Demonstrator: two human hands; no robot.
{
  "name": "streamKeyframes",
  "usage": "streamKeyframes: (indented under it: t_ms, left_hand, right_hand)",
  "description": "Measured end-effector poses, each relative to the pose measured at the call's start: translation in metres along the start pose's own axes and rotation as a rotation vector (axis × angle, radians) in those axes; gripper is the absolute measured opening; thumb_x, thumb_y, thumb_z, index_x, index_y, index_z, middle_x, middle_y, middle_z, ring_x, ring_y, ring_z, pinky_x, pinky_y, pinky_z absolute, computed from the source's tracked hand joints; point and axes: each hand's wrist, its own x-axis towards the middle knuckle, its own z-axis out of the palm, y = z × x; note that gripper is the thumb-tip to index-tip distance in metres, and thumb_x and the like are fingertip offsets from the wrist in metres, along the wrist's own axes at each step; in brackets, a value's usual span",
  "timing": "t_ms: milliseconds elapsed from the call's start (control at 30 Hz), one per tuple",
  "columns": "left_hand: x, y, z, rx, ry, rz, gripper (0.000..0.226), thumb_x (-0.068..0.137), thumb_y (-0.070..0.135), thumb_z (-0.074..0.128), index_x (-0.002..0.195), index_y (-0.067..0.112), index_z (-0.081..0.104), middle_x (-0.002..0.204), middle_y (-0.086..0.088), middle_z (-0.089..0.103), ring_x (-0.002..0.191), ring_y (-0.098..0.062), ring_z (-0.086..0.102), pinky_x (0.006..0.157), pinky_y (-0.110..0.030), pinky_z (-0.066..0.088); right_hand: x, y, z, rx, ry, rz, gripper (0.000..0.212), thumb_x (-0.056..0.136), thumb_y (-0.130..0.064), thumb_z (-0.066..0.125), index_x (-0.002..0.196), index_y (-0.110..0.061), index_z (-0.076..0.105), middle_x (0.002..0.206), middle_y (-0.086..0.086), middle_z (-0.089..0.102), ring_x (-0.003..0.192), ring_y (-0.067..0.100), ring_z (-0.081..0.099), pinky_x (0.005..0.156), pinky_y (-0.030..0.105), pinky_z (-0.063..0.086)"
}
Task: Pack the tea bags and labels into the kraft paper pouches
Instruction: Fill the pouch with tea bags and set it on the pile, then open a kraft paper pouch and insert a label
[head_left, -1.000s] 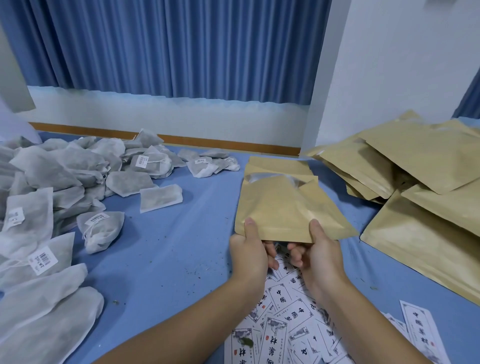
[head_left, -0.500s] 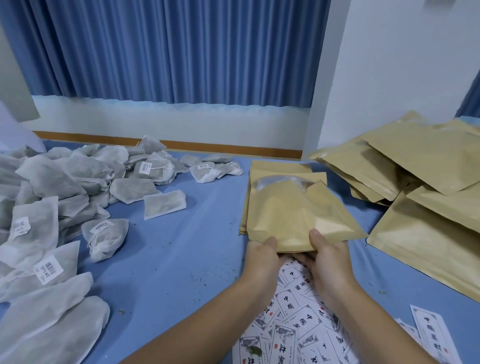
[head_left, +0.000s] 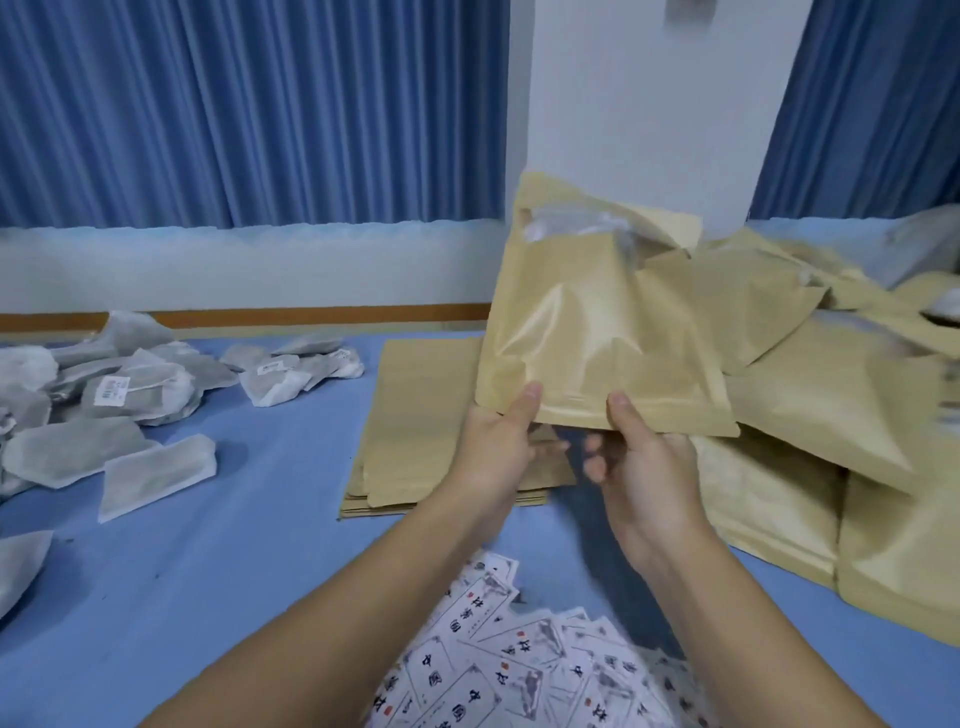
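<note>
- Held pouch: one kraft paper pouch (head_left: 597, 332) is at centre frame, raised clear of the table, bottom edge towards the camera and mouth towards the top of the frame. The mouth is parted and a pale inner lining shows there. The body bulges and is creased; its contents cannot be seen.
- Left hand (head_left: 493, 447): grasping the pouch at its lower left corner, thumb pressed on the front face, fingers curled behind.
- Right hand (head_left: 644, 462): grasping the same bottom edge just right of the left hand, thumb on the front face, fingers curled beneath.
- Flat pouches (head_left: 415, 415): a neat stack lies on the table directly behind and below the left hand, at centre frame.
- Loose pouches (head_left: 831, 415): an untidy heap fills the right side of the frame, overlapping one another.
- Tea bags (head_left: 130, 405): white mesh bags, some bearing small printed tags, are piled at middle left, well apart from the held pouch.
- Labels (head_left: 519, 670): white printed cards lie scattered at bottom centre, between the two forearms.
- Table covering (head_left: 234, 545): blue cloth, with small dark specks visible at lower left.
- Background: blue curtain (head_left: 234, 104) across the upper left; white wall (head_left: 649, 93) at upper centre.
</note>
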Motion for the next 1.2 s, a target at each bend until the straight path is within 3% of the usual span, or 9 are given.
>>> streamKeyframes:
  t_ms: [133,233,300,367,467,600,800,967,1200]
  left_hand:
    - [0.061,-0.004,0.051,0.097,-0.054,-0.112,0.021,0.100,0.011,0.059,0.120,0.005,0.057,0.087,-0.017,0.063,0.060,-0.015,0.059,0.059,-0.027,0.053]
    - [0.095,0.000,0.083,-0.212,-0.071,-0.191,0.080,0.096,0.003,0.062,0.158,0.024,0.016,0.132,-0.014,0.060,0.111,-0.020,0.065,0.102,-0.033,0.052]
    - [0.102,-0.005,0.089,-0.112,-0.080,-0.190,0.080,0.099,0.008,0.060,0.159,0.023,0.010,0.137,-0.010,0.059,0.123,-0.016,0.059,0.111,-0.034,0.044]
    - [0.095,-0.011,0.080,0.248,-0.079,-0.128,0.064,0.099,0.014,0.057,0.156,0.017,0.027,0.120,-0.005,0.067,0.111,-0.014,0.063,0.111,-0.035,0.044]
    - [0.084,-0.020,0.052,0.492,-0.081,-0.031,0.043,0.101,0.007,0.050,0.143,0.007,0.048,0.127,-0.008,0.066,0.123,-0.020,0.060,0.109,-0.030,0.044]
    - [0.062,-0.012,0.004,0.620,0.009,0.085,0.034,0.099,0.000,0.048,0.126,0.010,0.065,0.119,-0.003,0.069,0.118,-0.020,0.063,0.096,-0.022,0.046]
    - [0.014,0.011,-0.088,1.196,-0.056,0.192,0.037,0.094,0.009,0.049,0.128,0.016,0.062,0.116,-0.008,0.071,0.109,-0.028,0.063,0.093,-0.036,0.048]
    - [-0.007,0.011,-0.148,1.670,-0.307,0.101,0.048,0.089,0.058,0.058,0.122,0.025,0.048,0.126,0.006,0.056,0.116,-0.019,0.052,0.102,-0.046,0.038]
    - [-0.006,0.019,-0.170,1.912,-0.304,0.244,0.040,0.103,0.055,0.031,0.115,0.024,0.053,0.116,0.007,0.065,0.110,-0.015,0.060,0.113,-0.038,0.022]
  right_hand:
    - [0.061,-0.041,-0.019,0.109,0.116,-0.044,0.006,0.099,-0.006,0.061,0.097,-0.001,0.060,0.068,0.002,0.061,0.052,0.010,0.057,0.048,0.019,0.048]
    - [0.113,-0.073,-0.017,0.368,0.130,-0.030,0.009,0.098,0.004,0.057,0.106,0.007,0.058,0.114,0.017,0.065,0.096,0.020,0.069,0.081,0.023,0.059]
    - [0.132,-0.078,-0.012,0.348,0.123,0.010,0.019,0.098,0.004,0.057,0.114,0.012,0.055,0.138,0.025,0.055,0.121,0.028,0.062,0.099,0.027,0.053]
    - [0.134,-0.065,-0.006,0.194,0.066,0.016,0.025,0.097,0.008,0.054,0.118,0.021,0.052,0.139,0.034,0.050,0.127,0.036,0.058,0.101,0.029,0.052]
    - [0.123,-0.028,0.005,-0.174,-0.037,0.018,0.026,0.096,0.006,0.052,0.112,0.027,0.050,0.107,0.043,0.058,0.107,0.036,0.067,0.085,0.030,0.054]
    - [0.103,0.023,0.032,-0.522,-0.160,-0.052,0.030,0.098,-0.004,0.056,0.126,0.007,0.062,0.121,0.025,0.067,0.118,0.034,0.063,0.107,0.045,0.048]
    - [0.064,0.082,0.079,-1.034,-0.465,-0.276,0.041,0.096,0.000,0.048,0.134,-0.008,0.063,0.136,0.004,0.064,0.128,0.015,0.057,0.107,0.017,0.036]
    - [0.038,0.113,0.072,-1.223,-0.622,-0.410,0.030,0.093,-0.001,0.054,0.118,-0.005,0.070,0.122,0.011,0.070,0.115,0.026,0.063,0.103,0.030,0.044]
    - [0.021,0.105,0.056,-1.380,-0.813,-0.495,0.035,0.101,-0.044,0.046,0.116,-0.019,0.065,0.125,-0.001,0.062,0.114,0.021,0.060,0.098,0.044,0.048]
